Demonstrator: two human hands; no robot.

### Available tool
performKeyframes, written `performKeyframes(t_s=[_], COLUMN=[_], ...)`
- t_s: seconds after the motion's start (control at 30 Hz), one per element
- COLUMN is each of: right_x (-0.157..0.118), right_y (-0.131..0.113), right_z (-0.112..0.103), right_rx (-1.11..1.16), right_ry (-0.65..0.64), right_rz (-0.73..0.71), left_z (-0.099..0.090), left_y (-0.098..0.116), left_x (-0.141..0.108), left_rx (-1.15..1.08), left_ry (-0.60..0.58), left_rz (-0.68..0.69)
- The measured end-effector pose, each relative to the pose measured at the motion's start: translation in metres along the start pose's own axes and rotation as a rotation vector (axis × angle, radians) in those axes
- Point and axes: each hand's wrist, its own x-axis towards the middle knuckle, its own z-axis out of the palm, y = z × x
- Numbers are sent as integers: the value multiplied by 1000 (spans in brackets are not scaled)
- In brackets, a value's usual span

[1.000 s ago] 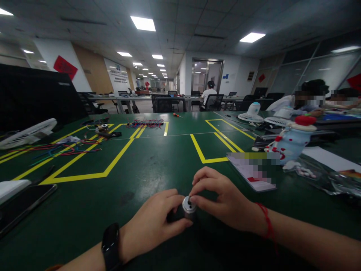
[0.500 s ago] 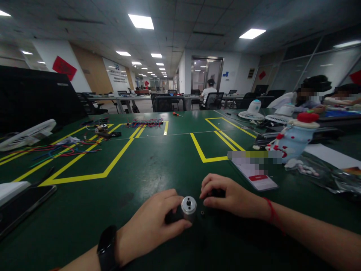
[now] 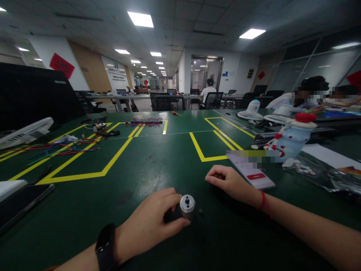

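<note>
Near the front of the green table, my left hand has its thumb and fingers wrapped round a small electric motor. The motor is a silver cylinder standing upright, with its shaft and two holes facing up. Just to its right, a tiny dark ring-like part lies on the table. Further right, my right hand is closed, its fingers curled in and the thumb against the fingertips. Whatever it may hold is hidden. A phone with a lit screen lies right beside that hand.
Yellow tape marks areas on the table. Loose wires and a wire bundle lie at left; a screwdriver lies at the far edge. A blue bottle and white fans stand at right. A dark phone lies front left.
My right hand has moved away from the motor, right and forward toward the phone, and its fingers have closed. My left hand keeps its hold on the motor; the view has shifted slightly.
</note>
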Motion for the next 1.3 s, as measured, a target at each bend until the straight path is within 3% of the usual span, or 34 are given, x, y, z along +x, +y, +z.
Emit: performKeyframes(t_s=[0.2,0.27,0.33,0.43,0.5,1.07,1.3], right_x=[-11,-15,-17,-16,-14,-14,-17], right_y=[-19,-25,-31,-42,-50,-65,-61], right_z=[5,11,17,24,26,27,16], right_rx=[-191,-185,-103,51,77,11,-13], right_ry=[-249,-294,-230,-25,24,-114,-159], right_rz=[-304,-336,-316,-277,-279,-322,-423], left_z=[1,1,1,1,2,2,2], left_y=[-1,-1,0,0,0,0,0], left_x=[1,1,0,0,1,1,2], left_rx=[1,2,3,5,10,27,28], left_ry=[9,12,11,9,14,11,21], left_rz=[1,-1,1,12,16,19,19])
